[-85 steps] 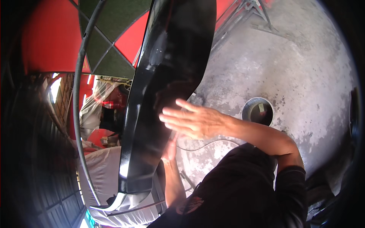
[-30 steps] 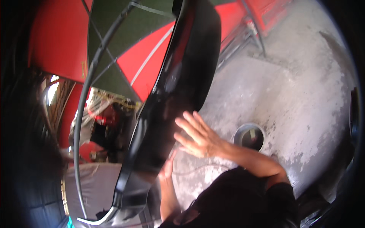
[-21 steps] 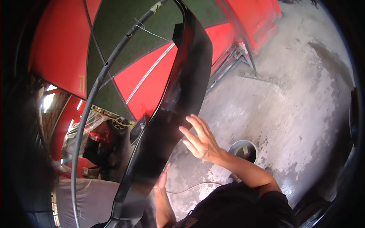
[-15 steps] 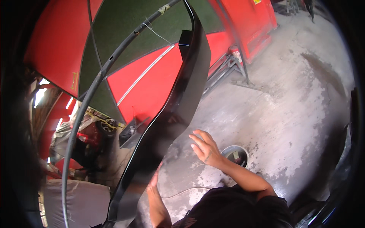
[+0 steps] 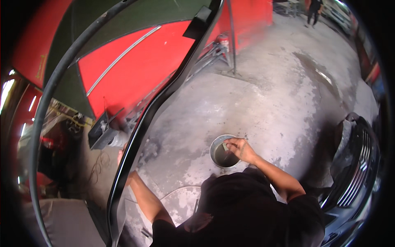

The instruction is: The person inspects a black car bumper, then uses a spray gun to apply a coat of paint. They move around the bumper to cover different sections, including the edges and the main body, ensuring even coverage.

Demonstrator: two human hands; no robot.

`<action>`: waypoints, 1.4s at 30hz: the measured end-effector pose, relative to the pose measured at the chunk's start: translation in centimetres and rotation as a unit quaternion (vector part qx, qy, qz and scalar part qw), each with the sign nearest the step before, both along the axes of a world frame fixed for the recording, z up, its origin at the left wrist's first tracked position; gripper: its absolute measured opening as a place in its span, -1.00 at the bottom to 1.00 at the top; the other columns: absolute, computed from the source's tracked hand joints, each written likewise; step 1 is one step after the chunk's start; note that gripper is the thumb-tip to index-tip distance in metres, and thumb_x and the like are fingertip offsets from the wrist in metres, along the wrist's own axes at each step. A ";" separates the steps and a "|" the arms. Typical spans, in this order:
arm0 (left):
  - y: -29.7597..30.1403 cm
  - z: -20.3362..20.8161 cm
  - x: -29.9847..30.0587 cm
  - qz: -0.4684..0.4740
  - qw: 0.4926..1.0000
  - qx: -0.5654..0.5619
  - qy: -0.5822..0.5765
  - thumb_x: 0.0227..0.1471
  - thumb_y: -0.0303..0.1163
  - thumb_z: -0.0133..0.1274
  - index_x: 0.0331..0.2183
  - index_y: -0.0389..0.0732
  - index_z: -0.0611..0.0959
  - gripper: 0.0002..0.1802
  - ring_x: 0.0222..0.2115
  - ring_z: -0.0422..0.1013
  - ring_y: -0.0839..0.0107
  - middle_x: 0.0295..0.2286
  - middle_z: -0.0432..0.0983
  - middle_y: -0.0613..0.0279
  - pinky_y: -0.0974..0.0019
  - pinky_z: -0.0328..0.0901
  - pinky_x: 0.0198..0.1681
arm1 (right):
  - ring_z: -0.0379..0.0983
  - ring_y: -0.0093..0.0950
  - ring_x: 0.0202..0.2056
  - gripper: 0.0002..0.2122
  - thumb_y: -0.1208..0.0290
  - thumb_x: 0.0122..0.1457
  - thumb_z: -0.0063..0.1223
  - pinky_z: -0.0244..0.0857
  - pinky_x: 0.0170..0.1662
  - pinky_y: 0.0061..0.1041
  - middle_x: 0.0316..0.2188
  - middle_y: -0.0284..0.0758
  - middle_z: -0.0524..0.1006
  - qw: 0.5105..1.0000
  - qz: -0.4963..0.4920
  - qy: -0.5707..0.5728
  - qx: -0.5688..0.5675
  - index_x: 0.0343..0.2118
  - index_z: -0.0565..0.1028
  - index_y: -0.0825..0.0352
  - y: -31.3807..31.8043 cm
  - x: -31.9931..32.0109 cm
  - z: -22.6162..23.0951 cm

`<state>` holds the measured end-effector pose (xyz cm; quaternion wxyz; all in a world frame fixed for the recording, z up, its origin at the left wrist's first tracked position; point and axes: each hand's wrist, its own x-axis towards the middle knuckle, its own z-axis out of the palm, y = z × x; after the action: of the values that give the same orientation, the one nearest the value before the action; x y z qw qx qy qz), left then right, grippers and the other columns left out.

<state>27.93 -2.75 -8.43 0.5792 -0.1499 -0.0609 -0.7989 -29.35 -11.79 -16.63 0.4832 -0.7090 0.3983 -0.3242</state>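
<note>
A long, glossy black car body panel [image 5: 145,119] stands slantwise on the left, seen nearly edge-on. My left hand [image 5: 120,156] is at its lower half. Some fingers show past the far edge and the rest is hidden behind the panel; the hand appears to grip it. My right hand [image 5: 242,150] is over the rim of a round bucket [image 5: 212,153] on the floor. Its fingers are pinched on a small pale pad [image 5: 225,146], just above the dark inside of the bucket.
A curved dark tube [image 5: 51,84] arches left of the panel. Behind stand a red and dark-green wall [image 5: 123,61] and a metal stand [image 5: 216,53]. A car front with a grille [image 5: 356,168] is at right. Far off, a person [image 5: 315,12] stands. A thin hose [image 5: 181,189] crosses the floor.
My right hand has gone down from the open air beside the panel to the bucket and closed on the pale pad. The view has shifted, and the panel now appears narrower and farther left.
</note>
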 end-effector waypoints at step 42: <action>8.7 -29.4 -17.1 -0.105 0.539 0.283 -0.787 0.35 -0.37 -0.02 0.30 -0.29 0.44 -0.46 0.02 0.49 0.41 0.07 0.55 0.17 0.31 0.53 -0.08 | 0.60 -0.33 -0.15 -0.23 -0.29 0.25 0.11 0.47 -0.07 -0.30 -0.09 -0.19 0.62 0.785 -0.265 -0.065 0.555 0.24 0.45 0.36 3.2 -11.8 -33.5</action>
<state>10.79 5.96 -37.86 0.2228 0.7053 -0.2465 -0.6262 -41.14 -8.55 -50.12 0.7133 -0.1617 0.6495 -0.2078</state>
